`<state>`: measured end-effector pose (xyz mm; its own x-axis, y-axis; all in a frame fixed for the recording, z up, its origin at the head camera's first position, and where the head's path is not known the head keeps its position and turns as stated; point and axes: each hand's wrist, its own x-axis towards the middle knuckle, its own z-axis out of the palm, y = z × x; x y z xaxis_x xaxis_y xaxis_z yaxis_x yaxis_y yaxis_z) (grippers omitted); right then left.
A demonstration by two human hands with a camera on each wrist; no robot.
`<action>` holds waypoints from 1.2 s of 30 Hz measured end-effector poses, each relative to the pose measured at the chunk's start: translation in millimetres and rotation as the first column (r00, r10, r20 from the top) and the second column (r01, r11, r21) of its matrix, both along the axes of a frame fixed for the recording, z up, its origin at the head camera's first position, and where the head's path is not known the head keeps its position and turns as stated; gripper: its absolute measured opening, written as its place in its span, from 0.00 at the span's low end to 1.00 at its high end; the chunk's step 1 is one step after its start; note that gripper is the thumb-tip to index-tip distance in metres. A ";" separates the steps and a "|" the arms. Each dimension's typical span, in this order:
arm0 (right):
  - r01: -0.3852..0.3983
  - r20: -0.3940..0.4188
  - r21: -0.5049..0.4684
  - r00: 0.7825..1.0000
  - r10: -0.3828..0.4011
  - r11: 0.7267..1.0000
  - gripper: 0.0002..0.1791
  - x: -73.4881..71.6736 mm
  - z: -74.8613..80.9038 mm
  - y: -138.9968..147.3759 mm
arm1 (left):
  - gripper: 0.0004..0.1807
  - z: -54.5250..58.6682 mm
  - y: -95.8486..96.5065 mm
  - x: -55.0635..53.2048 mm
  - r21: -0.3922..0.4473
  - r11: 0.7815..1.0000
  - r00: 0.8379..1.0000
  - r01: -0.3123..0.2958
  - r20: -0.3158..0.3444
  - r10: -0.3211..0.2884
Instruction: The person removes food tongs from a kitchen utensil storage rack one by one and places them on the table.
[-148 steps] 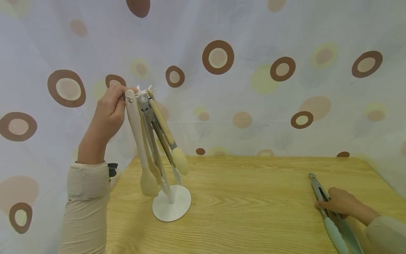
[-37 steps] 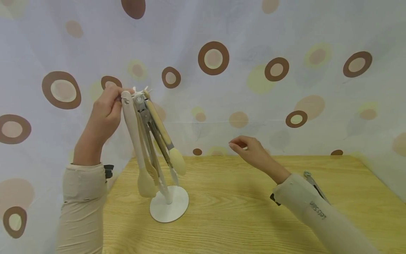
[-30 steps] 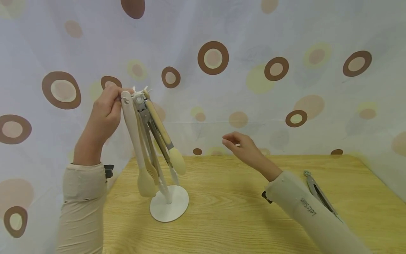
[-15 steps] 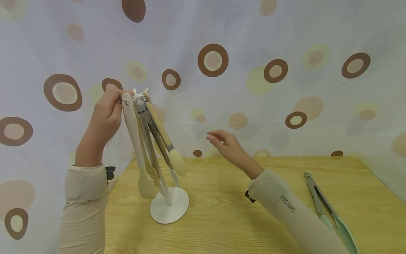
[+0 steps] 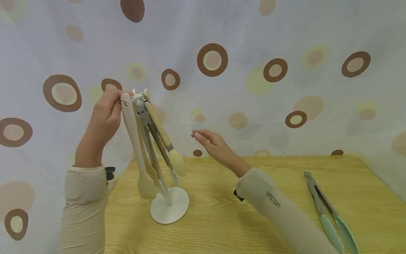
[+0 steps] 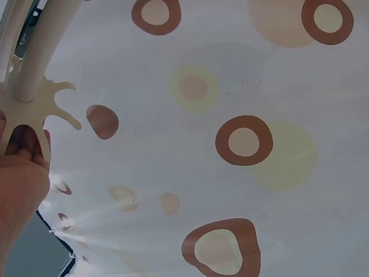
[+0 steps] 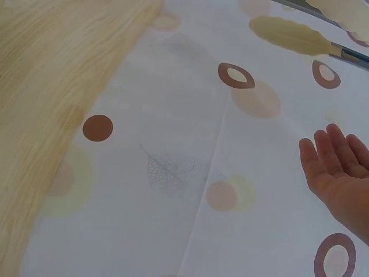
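My left hand [image 5: 106, 113] grips the hooked top of a white utensil stand [image 5: 170, 211], which leans to the left in the head view. In the left wrist view, the fingers curl around the stand's prongs [image 6: 60, 112]. Pale yellow tongs [image 5: 178, 163] with steel arms and a beige long-handled utensil [image 5: 132, 130] hang from it, with more utensils partly hidden behind. My right hand [image 5: 217, 146] is in the air to the right of the stand, fingers extended and holding nothing. Mint green tongs [image 5: 329, 229] lie spread on the table at the right.
The wood-grain table [image 5: 228, 218] reaches back to a white curtain [image 5: 253, 38] printed with brown and yellow circles. My right sleeve [image 5: 269, 204] crosses above the table, between the stand and the mint tongs.
My right hand has let go of the mint green tongs and moved up and left toward the stand. The left hand keeps its grip on the stand's top.
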<state>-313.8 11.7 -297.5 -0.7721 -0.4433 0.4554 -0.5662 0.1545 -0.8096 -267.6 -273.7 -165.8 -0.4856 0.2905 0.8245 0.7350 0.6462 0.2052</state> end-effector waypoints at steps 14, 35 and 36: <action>-0.163 0.100 0.000 0.982 0.162 0.987 0.28 2.2 9.5 -23.2 | 0.11 -0.1 0.1 -2.0 0.002 1.000 0.999 0.024 -0.044 -0.023; -0.332 0.064 -0.006 0.941 0.332 0.943 0.31 2.5 30.8 -69.3 | 0.11 1.4 4.4 0.0 0.003 0.999 0.998 0.042 -0.041 -0.042; -0.331 0.069 -0.009 0.941 0.330 0.944 0.31 2.4 31.4 -70.5 | 0.11 1.4 4.7 -0.3 0.002 0.999 0.998 0.045 -0.044 -0.045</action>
